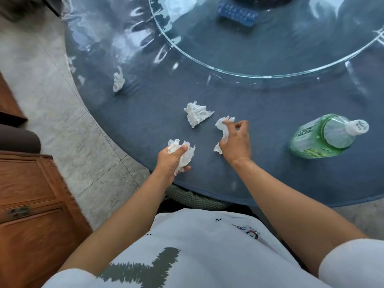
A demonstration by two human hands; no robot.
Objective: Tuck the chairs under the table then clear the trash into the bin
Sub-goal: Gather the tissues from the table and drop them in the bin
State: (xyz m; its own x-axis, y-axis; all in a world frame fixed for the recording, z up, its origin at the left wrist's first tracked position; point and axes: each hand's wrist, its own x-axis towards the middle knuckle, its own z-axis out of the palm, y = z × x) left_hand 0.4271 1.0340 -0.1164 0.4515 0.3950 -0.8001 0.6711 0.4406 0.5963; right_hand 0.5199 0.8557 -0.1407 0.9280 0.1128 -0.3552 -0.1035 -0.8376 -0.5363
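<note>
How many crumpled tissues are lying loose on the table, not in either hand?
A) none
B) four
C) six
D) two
D: one loose tissue lies just beyond the hands and another tissue further left, while the left hand and right hand each grip a wad.

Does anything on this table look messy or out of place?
Yes. Crumpled tissues litter the blue table: one loose in the middle, another far left. Each hand, left and right, grips one more. A green bottle lies tipped over.
</note>
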